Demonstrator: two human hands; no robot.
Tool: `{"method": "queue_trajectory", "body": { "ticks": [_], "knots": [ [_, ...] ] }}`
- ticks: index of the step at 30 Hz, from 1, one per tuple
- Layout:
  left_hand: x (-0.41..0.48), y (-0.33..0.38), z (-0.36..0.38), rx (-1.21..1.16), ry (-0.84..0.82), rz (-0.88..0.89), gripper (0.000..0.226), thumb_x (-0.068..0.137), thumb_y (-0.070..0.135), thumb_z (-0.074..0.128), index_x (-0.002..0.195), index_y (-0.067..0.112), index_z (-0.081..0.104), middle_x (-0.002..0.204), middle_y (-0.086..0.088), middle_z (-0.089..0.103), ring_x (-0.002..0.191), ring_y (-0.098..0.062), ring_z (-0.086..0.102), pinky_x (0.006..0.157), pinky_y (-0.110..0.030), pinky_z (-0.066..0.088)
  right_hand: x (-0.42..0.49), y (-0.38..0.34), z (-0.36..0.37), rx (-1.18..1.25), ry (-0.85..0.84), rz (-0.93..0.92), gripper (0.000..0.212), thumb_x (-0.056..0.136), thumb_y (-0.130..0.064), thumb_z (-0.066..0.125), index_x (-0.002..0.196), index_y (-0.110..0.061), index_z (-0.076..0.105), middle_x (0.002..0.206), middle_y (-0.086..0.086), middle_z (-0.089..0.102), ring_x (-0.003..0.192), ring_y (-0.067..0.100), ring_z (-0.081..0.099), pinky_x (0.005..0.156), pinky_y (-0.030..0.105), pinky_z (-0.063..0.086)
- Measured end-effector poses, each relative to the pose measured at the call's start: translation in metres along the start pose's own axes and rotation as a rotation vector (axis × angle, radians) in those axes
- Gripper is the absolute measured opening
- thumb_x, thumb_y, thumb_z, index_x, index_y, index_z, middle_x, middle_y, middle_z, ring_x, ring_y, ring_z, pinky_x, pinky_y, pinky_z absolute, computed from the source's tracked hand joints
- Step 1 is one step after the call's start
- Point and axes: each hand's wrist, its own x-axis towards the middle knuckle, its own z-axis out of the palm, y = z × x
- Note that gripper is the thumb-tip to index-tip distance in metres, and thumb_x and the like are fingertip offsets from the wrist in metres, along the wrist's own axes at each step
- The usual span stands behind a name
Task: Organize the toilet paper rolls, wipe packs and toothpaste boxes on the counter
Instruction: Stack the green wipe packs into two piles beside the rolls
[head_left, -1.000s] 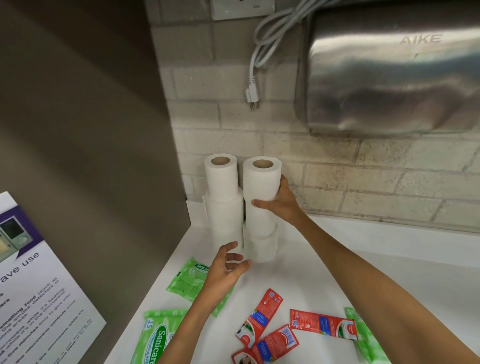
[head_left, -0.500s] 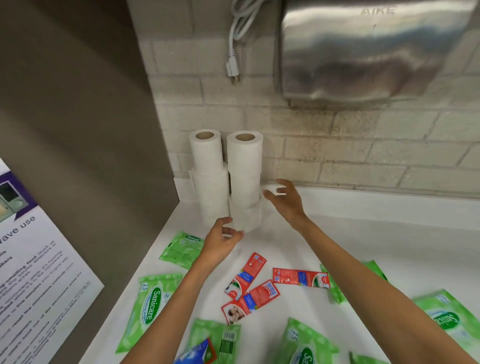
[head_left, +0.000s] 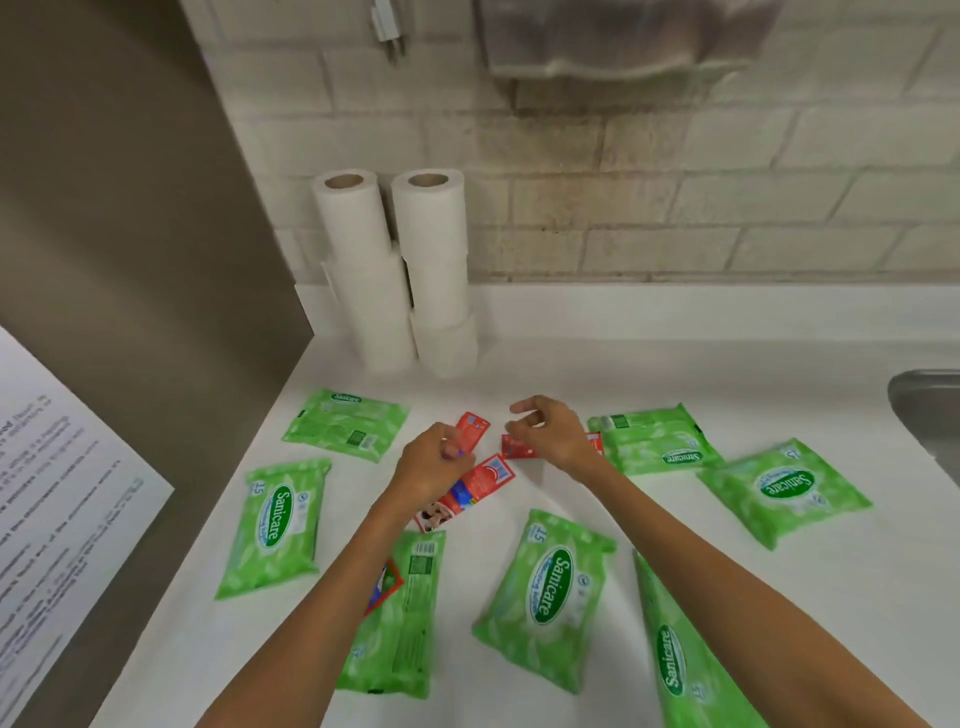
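Two stacks of white toilet paper rolls (head_left: 363, 270) (head_left: 434, 270) stand in the counter's back left corner. Several green Sanicare wipe packs lie scattered, such as one (head_left: 278, 525) at the left and another (head_left: 545, 597) near the front. Red toothpaste boxes lie in the middle. My left hand (head_left: 431, 467) curls its fingers round the lower end of one toothpaste box (head_left: 471, 430), above another box (head_left: 478, 486). My right hand (head_left: 545, 436) hovers loosely curled over a third red box (head_left: 519, 447), holding nothing. A fourth box (head_left: 387, 582) is partly hidden under my left forearm.
A steel sink (head_left: 930, 410) edge sits at the right. A hand dryer (head_left: 623, 41) and a dangling plug (head_left: 387, 26) hang on the brick wall. A brown panel with a poster (head_left: 52, 493) bounds the counter (head_left: 675, 364) on the left.
My right hand let go of the right roll stack and came down over the red boxes. My left hand moved onto a toothpaste box. The view tilted down, showing more wipe packs.
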Motion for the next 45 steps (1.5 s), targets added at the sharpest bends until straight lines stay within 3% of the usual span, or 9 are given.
{"method": "queue_trajectory", "body": {
  "ticks": [5, 13, 16, 20, 29, 35, 38, 40, 45],
  "knots": [
    [-0.021, 0.000, 0.025, 0.078, -0.138, 0.047, 0.018, 0.079, 0.019, 0.069, 0.094, 0.015, 0.059, 0.067, 0.008, 0.051, 0.067, -0.009, 0.050, 0.069, -0.023, 0.041, -0.016, 0.015, -0.003, 0.038, -0.028, 0.058, 0.030, 0.082, -0.007, 0.065, 0.110, 0.001, 0.061, 0.071, 0.002, 0.058, 0.065, 0.014, 0.052, 0.085, 0.040, 0.047],
    [-0.065, 0.023, 0.053, 0.382, -0.201, -0.032, 0.071, 0.066, 0.063, 0.068, 0.113, 0.012, 0.053, 0.103, 0.000, 0.058, 0.093, -0.018, 0.056, 0.074, -0.030, 0.043, -0.037, 0.030, -0.015, 0.060, -0.023, 0.073, 0.028, 0.085, -0.006, 0.061, 0.110, 0.004, 0.059, 0.075, 0.008, 0.059, 0.079, 0.022, 0.056, 0.089, 0.042, 0.048],
    [-0.084, 0.033, 0.067, 0.575, -0.198, -0.078, 0.083, 0.060, 0.074, 0.064, 0.111, 0.010, 0.051, 0.113, -0.006, 0.055, 0.098, -0.021, 0.056, 0.071, -0.030, 0.043, -0.043, 0.034, -0.020, 0.060, -0.025, 0.075, 0.027, 0.086, -0.006, 0.060, 0.110, 0.004, 0.058, 0.067, 0.005, 0.056, 0.065, 0.020, 0.054, 0.085, 0.039, 0.049],
    [-0.102, 0.038, 0.086, 0.651, -0.199, -0.128, 0.088, 0.064, 0.061, 0.070, 0.127, 0.008, 0.039, 0.130, -0.011, 0.044, 0.122, -0.028, 0.045, 0.093, -0.038, 0.043, -0.049, 0.040, -0.026, 0.059, -0.035, 0.085, 0.027, 0.087, -0.008, 0.060, 0.112, 0.001, 0.058, 0.063, -0.001, 0.053, 0.058, 0.014, 0.052, 0.081, 0.033, 0.046],
    [-0.105, 0.052, 0.087, 0.638, -0.202, -0.293, 0.103, 0.057, 0.057, 0.078, 0.134, 0.007, 0.031, 0.138, -0.012, 0.037, 0.131, -0.029, 0.035, 0.102, -0.043, 0.036, -0.059, 0.042, -0.055, 0.122, -0.085, 0.085, 0.027, 0.087, -0.010, 0.060, 0.113, -0.002, 0.059, 0.081, 0.008, 0.061, 0.063, 0.017, 0.055, 0.080, 0.030, 0.047],
    [-0.107, 0.046, 0.087, 0.358, -0.199, -0.309, 0.099, 0.061, 0.041, 0.082, 0.135, 0.003, 0.028, 0.139, -0.015, 0.039, 0.127, -0.029, 0.042, 0.101, -0.037, 0.041, -0.062, 0.053, -0.083, 0.222, -0.118, 0.062, 0.027, 0.087, -0.011, 0.061, 0.113, -0.004, 0.060, 0.089, 0.008, 0.063, 0.060, 0.010, 0.058, 0.051, 0.009, 0.042],
    [-0.105, 0.048, 0.083, 0.142, -0.235, -0.329, 0.066, 0.068, 0.021, 0.081, 0.119, 0.008, 0.040, 0.129, -0.011, 0.051, 0.095, -0.015, 0.057, 0.077, -0.025, 0.050, -0.063, 0.060, -0.098, 0.294, -0.135, 0.070, 0.027, 0.086, -0.009, 0.061, 0.112, -0.004, 0.060, 0.086, 0.007, 0.064, 0.061, 0.011, 0.058, 0.048, 0.007, 0.043],
    [-0.102, 0.054, 0.080, 0.018, -0.240, -0.338, 0.054, 0.070, 0.014, 0.080, 0.110, 0.012, 0.043, 0.125, -0.010, 0.053, 0.080, -0.007, 0.053, 0.059, -0.016, 0.043, -0.063, 0.065, -0.107, 0.343, -0.145, 0.082, 0.025, 0.086, -0.008, 0.061, 0.111, -0.005, 0.061, 0.078, 0.002, 0.063, 0.061, 0.011, 0.058, 0.046, 0.007, 0.043],
    [-0.083, 0.081, 0.074, -0.324, -0.108, -0.341, 0.057, 0.072, 0.011, 0.077, 0.122, 0.002, 0.049, 0.119, -0.006, 0.058, 0.100, -0.021, 0.057, 0.082, -0.029, 0.049, -0.055, 0.074, -0.120, 0.450, -0.095, 0.112, 0.030, 0.087, -0.016, 0.062, 0.115, -0.008, 0.057, 0.083, 0.006, 0.063, 0.064, 0.012, 0.059, 0.061, 0.019, 0.048]
  ]
}}
